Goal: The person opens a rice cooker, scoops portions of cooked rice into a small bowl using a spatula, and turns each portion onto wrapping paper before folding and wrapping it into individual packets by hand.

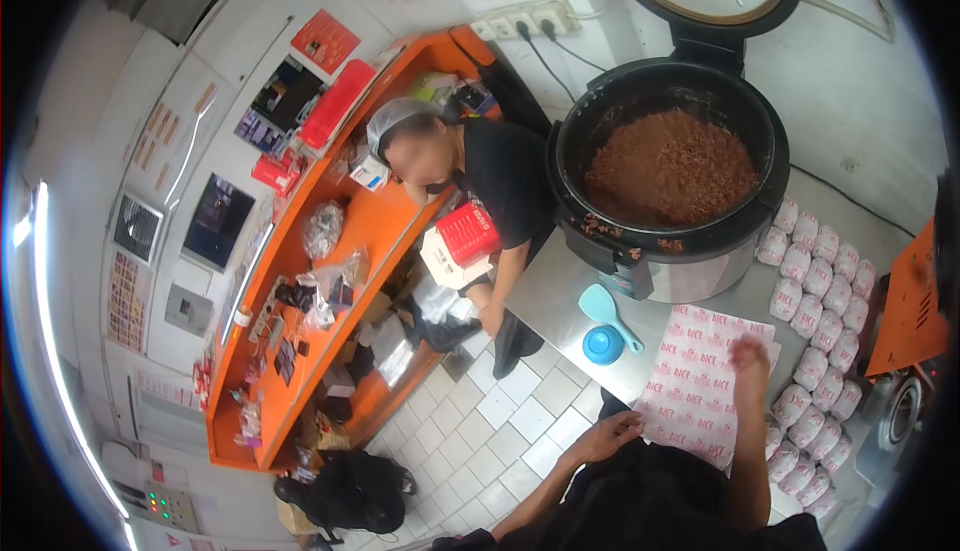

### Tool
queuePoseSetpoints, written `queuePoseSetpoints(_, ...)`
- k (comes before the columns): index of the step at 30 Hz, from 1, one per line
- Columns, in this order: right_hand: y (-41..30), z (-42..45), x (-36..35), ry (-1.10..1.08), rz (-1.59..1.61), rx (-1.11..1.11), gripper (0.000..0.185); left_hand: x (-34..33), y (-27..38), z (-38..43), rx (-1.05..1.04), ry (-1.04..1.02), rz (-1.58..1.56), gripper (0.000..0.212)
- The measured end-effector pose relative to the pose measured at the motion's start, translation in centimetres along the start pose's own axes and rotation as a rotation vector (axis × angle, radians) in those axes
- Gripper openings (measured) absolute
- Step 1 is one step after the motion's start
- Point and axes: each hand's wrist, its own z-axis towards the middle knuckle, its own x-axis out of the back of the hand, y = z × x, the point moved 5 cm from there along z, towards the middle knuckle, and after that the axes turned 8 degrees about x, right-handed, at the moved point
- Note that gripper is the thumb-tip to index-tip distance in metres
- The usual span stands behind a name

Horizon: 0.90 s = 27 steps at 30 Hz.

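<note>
Printed white and red wrapping paper (694, 382) lies on the steel table in front of me. At its near left edge, the fingers of my left hand (616, 429) meet the paper; whether they pinch it is unclear. My right hand (748, 357) is over the paper's right side, its fingers blurred by motion. Beyond the paper stands a large rice cooker (675, 251), lid up, holding reddish-brown rice (671, 165). A light blue rice paddle (609, 315) and a small blue cup-shaped mould (602, 345) lie to the left of the paper. Several rows of wrapped portions (817, 311) sit to the right.
A seated person (495, 176) in a hairnet, with a red and white box (465, 240), is beyond the table's left edge. An orange counter (390, 213) runs along the left. An orange metal panel (911, 303) rises at the right, beside a round metal fitting (900, 408).
</note>
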Motion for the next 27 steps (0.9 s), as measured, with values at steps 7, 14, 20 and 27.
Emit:
queuePoseSetpoints(7,-2.0,-9.4,-1.5,-0.034,-0.247,-0.159,0.015,-0.8,-1.2,-0.2,-0.016,-0.067,0.016,0.043)
queuePoseSetpoints(14,-3.1,-7.6,-1.4,-0.044,-0.384,-0.026,0.014,-1.8,-3.4,0.1,-0.097,-0.057,0.039,0.045)
queuePoseSetpoints(20,-1.8,-7.2,-3.4,-0.205,-0.497,0.100,0.013,-1.3,-4.6,-0.6,-0.035,-0.060,0.046,0.049)
queuePoseSetpoints(27,-1.3,-7.9,-7.6,-0.459,-0.618,0.091,0.014,1.9,-2.4,-1.6,0.079,0.117,0.014,0.039)
